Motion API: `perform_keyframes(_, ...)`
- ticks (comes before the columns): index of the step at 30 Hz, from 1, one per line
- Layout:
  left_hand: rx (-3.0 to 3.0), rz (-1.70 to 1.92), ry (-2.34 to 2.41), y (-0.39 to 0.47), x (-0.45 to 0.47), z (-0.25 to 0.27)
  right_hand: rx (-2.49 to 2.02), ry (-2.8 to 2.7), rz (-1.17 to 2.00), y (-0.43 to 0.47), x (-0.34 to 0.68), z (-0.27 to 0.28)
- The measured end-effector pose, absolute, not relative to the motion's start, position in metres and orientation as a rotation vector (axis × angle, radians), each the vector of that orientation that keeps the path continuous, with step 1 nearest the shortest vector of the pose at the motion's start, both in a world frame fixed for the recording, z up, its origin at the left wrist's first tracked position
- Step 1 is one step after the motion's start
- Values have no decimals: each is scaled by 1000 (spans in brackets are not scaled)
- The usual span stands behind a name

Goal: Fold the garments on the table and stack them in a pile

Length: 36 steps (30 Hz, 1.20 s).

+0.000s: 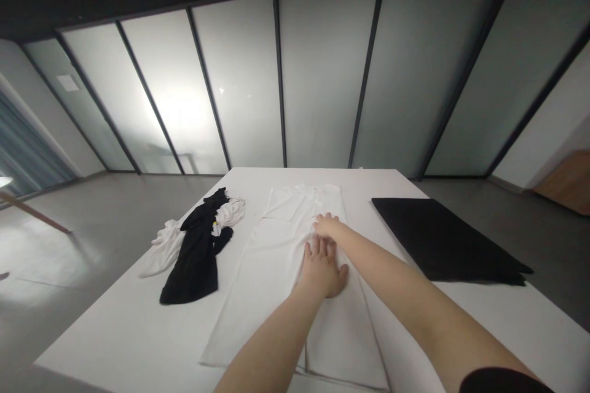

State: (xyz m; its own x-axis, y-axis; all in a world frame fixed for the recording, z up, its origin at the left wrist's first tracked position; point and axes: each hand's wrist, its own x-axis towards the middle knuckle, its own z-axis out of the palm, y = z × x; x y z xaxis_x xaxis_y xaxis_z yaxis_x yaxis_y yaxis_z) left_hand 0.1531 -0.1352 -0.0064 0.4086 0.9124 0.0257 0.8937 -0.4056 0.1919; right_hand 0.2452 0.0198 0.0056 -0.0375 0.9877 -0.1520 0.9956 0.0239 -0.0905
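Observation:
White trousers (pixel 271 270) lie spread on the white table, their waist at the far side and the leg ends toward me. What looks like a pocket shows near the waist. My left hand (pixel 321 267) rests on the cloth around the middle, fingers spread and pointing away from me. Just beyond it, my right hand (pixel 328 226) touches the trousers with its fingers stretched out and slightly bent. The hands nearly meet. Neither one holds anything that I can see.
On the left of the table (pixel 115 331) lies a loose heap of black clothing (pixel 196 258) and white clothing (pixel 163 249). Black folded cloth or a flat sheet (pixel 442 239) lies at the right edge. Frosted glass panels (pixel 322 73) stand behind the table.

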Motion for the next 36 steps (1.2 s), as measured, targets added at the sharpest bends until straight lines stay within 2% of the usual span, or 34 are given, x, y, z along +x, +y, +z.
perform_keyframes(8, 2406, 190, 1545, -180, 150, -7, 2306, 2131, -301, 16, 245, -12)
perform_keyframes(14, 2392, 78, 1110, -203, 125, 22, 2296, 2226, -263, 27, 254, -16)
perform_keyframes(16, 2328, 142, 1017, -198, 109, 33, 2288, 2261, -240, 31, 258, -17)
perform_keyframes(20, 2249, 394, 1321, -180, 79, 33, 2274, 2325, -187, 39, 264, -18)
perform_keyframes(24, 2295, 258, 1577, -169, 68, 15, 2280, 2386, -109, 45, 266, -15)
perform_keyframes(29, 2390, 149, 1577, -168, 75, -5, 2319, 2443, 17, 44, 267, -7)
perform_keyframes(36, 2445, 133, 1575, -166, 75, -19, 2286, 2410, -21, 35, 259, 5)
